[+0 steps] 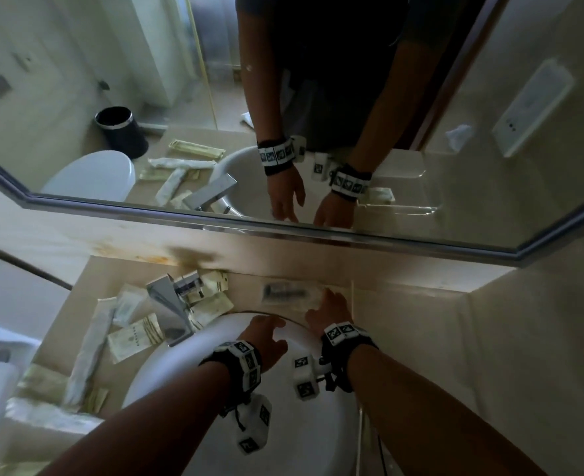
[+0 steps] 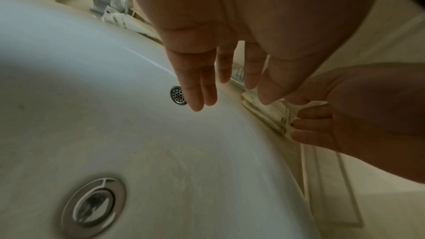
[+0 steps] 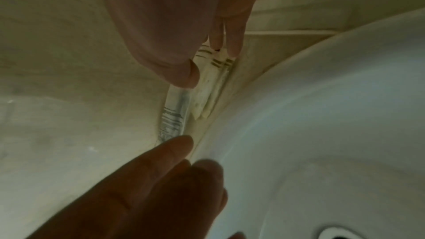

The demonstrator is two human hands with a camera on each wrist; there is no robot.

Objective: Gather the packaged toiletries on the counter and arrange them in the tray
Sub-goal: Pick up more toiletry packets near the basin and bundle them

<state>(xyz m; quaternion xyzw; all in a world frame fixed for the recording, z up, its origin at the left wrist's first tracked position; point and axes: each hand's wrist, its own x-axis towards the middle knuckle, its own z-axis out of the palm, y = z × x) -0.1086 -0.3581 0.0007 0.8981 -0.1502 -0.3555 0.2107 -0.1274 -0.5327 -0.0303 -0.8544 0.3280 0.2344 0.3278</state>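
My right hand point(image 1: 328, 309) reaches behind the white sink point(image 1: 167, 379) and pinches a small stack of cream packets point(image 3: 211, 81) between thumb point(image 3: 184, 72) and fingertips point(image 3: 232, 43). The packets point(image 2: 260, 114) lie on the counter at the sink's rear rim. A clear packet with a dark comb point(image 1: 283, 292) lies just left of them, against the wall. My left hand point(image 1: 268, 329) hovers over the rear rim with fingers point(image 2: 207, 86) straight, holding nothing. The clear tray point(image 1: 352, 304) stands on the counter right of my right hand.
A chrome faucet point(image 1: 170, 304) stands at the sink's left rear. Several cream packets point(image 1: 136, 334) and long white wrapped items point(image 1: 88, 355) are scattered on the counter to its left. A mirror point(image 1: 283, 132) runs along the wall. The sink drain point(image 2: 92, 206) lies below my left hand.
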